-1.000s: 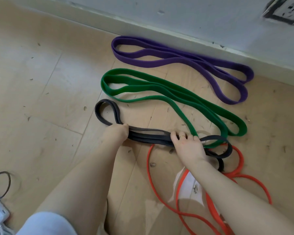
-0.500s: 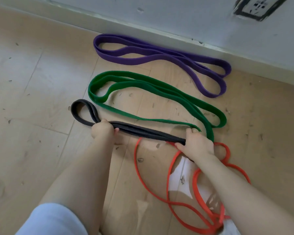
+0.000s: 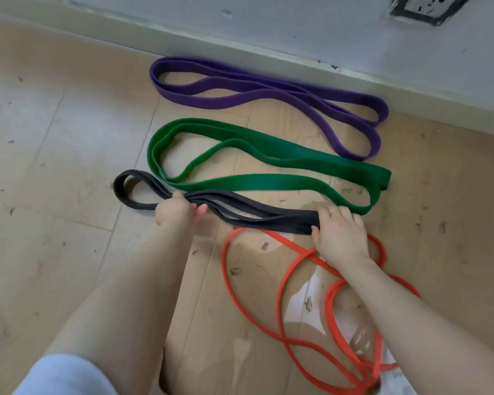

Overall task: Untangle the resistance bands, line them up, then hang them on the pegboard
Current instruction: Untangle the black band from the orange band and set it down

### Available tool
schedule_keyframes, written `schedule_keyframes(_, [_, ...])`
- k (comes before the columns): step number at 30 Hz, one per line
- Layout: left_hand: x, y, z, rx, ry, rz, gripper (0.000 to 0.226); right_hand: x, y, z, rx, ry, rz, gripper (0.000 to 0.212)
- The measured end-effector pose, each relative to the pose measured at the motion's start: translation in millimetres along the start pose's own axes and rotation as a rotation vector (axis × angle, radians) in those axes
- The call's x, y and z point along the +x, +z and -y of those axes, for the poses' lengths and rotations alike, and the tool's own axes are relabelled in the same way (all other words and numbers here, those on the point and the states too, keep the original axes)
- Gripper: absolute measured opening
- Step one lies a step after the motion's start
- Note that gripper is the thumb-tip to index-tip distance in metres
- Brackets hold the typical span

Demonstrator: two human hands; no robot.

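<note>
Black resistance band [image 3: 240, 213] stretched left–right on the wooden floor [image 3: 69, 166], left hand [image 3: 175, 210] gripping it with curled fingers beside its left loop and right hand [image 3: 340, 235] clasping its right end, near of the green band [image 3: 268, 166] and purple band [image 3: 268, 95], with the orange band [image 3: 280, 295] tangled nearest.

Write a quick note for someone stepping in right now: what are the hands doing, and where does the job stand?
Left hand grips the black band near its left loop; right hand holds its right end.
Purple band lies by the wall, green band beside it, both laid out in a row; the black band goes third.
Orange band is a loose tangle on the floor, nearest the person.
Left: lay down black, straighten orange, hang all four. No pegboard in view.
</note>
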State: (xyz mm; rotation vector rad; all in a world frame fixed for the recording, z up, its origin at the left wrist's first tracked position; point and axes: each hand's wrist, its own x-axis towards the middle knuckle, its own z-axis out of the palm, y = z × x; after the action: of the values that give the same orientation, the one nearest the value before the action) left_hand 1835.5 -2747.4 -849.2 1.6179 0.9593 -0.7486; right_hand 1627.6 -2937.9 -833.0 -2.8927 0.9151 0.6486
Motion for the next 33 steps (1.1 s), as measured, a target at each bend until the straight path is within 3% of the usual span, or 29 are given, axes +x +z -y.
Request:
schedule_keyframes(4, [9, -8, -3, 0.27, -0.053, -0.027, 0.037, 3, -9, -6, 0.005, -0.005, 0.05, 0.059])
schedule_keyframes(6, [6, -14, -7, 0.428, 0.041, -0.024, 0.046, -2, -12, -7, -0.036, -0.017, 0.079, 0.062])
schedule_keyframes(9, [-4, -20, -14, 0.6, 0.145, -0.018, 0.054, -7, -13, -2, -0.003, 0.036, -0.006, 0.056])
schedule_keyframes(11, [-5, -24, -16, 0.842, 0.278, -0.072, 0.058, -4, -14, 4, 0.018, 0.032, -0.102, 0.045])
schedule_keyframes(14, [-10, -23, -18, 1.134, 0.685, -0.115, 0.029, 5, -20, 9, 0.055, 0.048, -0.231, 0.021])
schedule_keyframes(15, [-13, -23, -20, 1.205, 0.813, -0.102, 0.022, 8, -24, 10, 0.069, 0.062, -0.224, 0.015])
schedule_keyframes(16, [-12, -23, -22, 1.303, 0.911, -0.073, 0.03, 13, -27, 10, 0.091, 0.09, -0.185, 0.016])
schedule_keyframes(18, [-6, -19, -28, 1.533, 1.014, -0.024, 0.045, 24, -30, 8, 0.122, 0.152, -0.111, 0.032])
schedule_keyframes(21, [1, -11, -42, 1.731, 1.015, -0.037, 0.029, 41, -32, 4, 0.001, 0.146, -0.047, 0.027])
schedule_keyframes(23, [2, -6, -50, 1.765, 1.044, -0.078, 0.028, 53, -37, 3, -0.067, 0.107, -0.034, 0.019])
schedule_keyframes(28, [10, 12, -68, 1.54, 1.087, -0.243, 0.02, 75, -53, 7, -0.086, 0.078, -0.071, 0.036])
schedule_keyframes(31, [9, 11, -62, 1.409, 1.077, -0.243, 0.026, 70, -46, 6, -0.037, 0.035, -0.078, 0.039])
schedule_keyframes(33, [0, 5, -47, 1.339, 1.088, -0.225, 0.031, 51, -42, -1, 0.078, 0.002, -0.17, 0.033])
